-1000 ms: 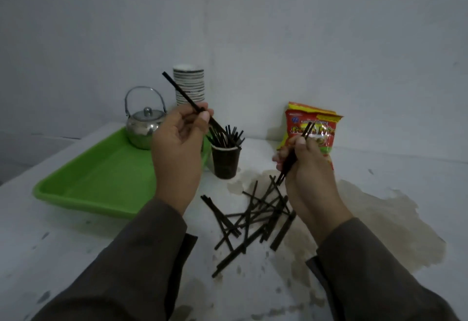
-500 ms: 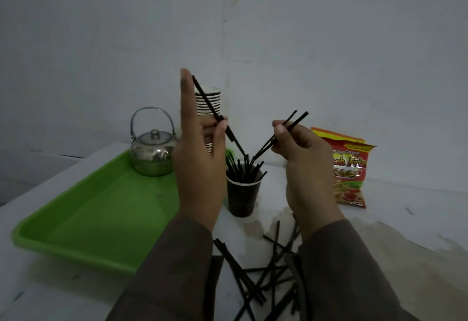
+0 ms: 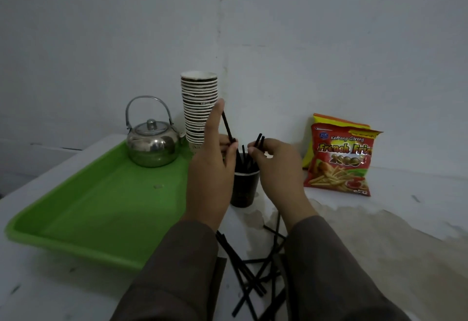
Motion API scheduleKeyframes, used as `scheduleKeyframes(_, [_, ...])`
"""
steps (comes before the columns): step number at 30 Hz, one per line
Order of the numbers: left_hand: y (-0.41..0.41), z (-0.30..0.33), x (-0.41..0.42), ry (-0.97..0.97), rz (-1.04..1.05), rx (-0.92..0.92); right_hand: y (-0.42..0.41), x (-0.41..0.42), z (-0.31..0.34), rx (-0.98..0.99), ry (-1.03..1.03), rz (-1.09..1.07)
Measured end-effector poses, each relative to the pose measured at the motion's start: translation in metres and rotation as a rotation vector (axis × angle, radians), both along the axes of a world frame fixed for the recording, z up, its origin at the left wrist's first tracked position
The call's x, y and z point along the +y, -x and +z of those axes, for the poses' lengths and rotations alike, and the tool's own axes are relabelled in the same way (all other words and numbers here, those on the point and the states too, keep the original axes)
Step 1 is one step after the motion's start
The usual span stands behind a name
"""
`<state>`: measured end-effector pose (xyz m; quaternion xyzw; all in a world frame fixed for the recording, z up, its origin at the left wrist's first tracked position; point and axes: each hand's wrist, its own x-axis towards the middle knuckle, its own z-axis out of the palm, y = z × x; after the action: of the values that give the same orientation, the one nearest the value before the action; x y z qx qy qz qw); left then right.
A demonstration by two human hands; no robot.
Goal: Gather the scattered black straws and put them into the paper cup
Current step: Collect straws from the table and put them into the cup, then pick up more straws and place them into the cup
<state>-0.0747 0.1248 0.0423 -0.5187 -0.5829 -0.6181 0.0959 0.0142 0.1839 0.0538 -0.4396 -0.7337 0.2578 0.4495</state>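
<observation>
A: Head view: which step is judged to be in hand?

B: The loading step. Left to right, a green tray (image 3: 101,204) with a kettle (image 3: 152,143) is seen, then a stack of cups (image 3: 200,107), then the two hands raised over the paper cup (image 3: 244,189), which is stood on the table (image 3: 379,232) beside the tray.

A: How is the left hand (image 3: 210,176) held?

B: One black straw (image 3: 228,128) is pinched between thumb and a finger, the forefinger being stretched straight up; the straw's lower end is aimed into the cup.

A: And the right hand (image 3: 276,168)?

B: It is curled loosely, and two straws (image 3: 259,139) are gripped at the fingertips, tilted toward the rim.

A: What is called for next?

B: Both loads are probably to be lowered and released among the straws already stood inside. Then the scattered straws (image 3: 250,277) left on the table near the sleeves are to be gathered.
</observation>
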Motion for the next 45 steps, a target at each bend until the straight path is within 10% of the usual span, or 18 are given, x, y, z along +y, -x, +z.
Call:
scheduleKeyframes(16, [-0.004,0.022,-0.017,0.012,0.092,0.083,-0.047,-0.026,0.05,0.212,-0.133,0.035])
scheduleKeyframes(45, [-0.026,-0.061,-0.101,0.802,-0.278,0.574,-0.13,-0.098,-0.081,-0.503,-0.25,0.199])
